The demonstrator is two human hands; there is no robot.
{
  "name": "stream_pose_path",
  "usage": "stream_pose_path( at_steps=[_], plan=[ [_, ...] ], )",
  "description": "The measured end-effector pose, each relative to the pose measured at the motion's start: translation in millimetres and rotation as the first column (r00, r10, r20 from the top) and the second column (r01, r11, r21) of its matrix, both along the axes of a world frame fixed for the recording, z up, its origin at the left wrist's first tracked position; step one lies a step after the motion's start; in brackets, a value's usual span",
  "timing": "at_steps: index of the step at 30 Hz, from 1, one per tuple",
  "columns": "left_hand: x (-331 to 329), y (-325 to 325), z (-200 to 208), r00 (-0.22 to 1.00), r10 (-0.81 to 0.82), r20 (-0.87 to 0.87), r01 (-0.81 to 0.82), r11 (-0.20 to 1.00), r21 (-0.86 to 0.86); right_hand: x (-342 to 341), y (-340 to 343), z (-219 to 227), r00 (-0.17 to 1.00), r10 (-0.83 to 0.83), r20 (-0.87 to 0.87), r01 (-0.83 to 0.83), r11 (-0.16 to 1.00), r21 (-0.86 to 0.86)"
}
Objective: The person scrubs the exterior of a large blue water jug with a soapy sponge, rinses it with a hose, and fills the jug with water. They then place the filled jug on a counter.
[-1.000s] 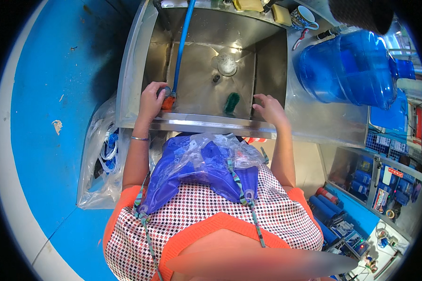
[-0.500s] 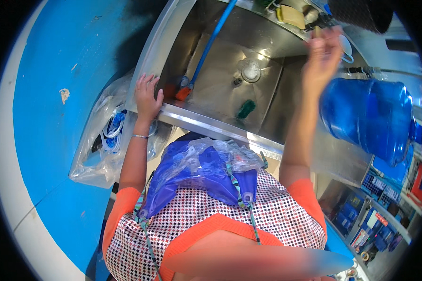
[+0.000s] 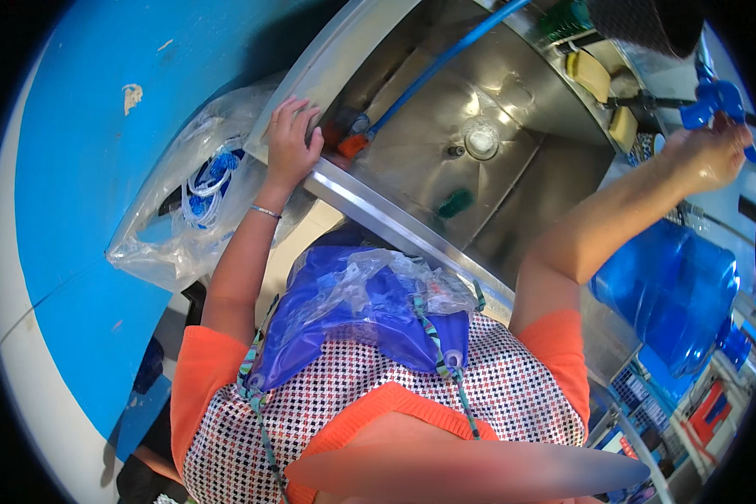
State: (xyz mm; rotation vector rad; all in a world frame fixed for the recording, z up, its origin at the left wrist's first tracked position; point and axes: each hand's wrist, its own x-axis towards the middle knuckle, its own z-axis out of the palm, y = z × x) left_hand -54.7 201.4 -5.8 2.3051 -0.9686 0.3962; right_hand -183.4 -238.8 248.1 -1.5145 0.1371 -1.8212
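Observation:
My left hand lies on the metal rim at the left corner of a steel sink, its fingers stretched out and holding nothing. At the far right, my right hand has its fingers curled at a blue tap handle, partly covering it. Below that wrist a patterned cup shows only in part. Beside it on the sink's back ledge is a yellow sponge. Inside the sink, a blue pole with an orange end leans diagonally. A green scrubber lies on the sink floor, near the drain.
Another yellow sponge sits farther along the ledge, near a dark mesh object. A large blue water jug lies on its side at the right. A clear plastic bag with cables hangs at the left, by a blue wall.
My right hand has moved right, from above the back ledge to the blue tap handle. My left hand stays on the rim. The view has turned, shifting the sink rightward.

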Motion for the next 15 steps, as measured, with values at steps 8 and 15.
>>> stream_pose_path(
  at_steps=[8, 15],
  plan=[
    [7.2, -0.2, 4.3, 0.994, -0.069, -0.086, 0.067, 0.998, -0.022, 55.6, 44.7, -220.8, 0.776, 0.52, -0.355, -0.339, 0.82, 0.46],
    [13.7, 2.6, 4.5, 0.953, -0.13, -0.274, 0.098, 0.987, -0.127, 116.0, 238.9, -515.3, -0.16, 0.244, -0.956, -0.467, 0.835, 0.291]
  ],
)
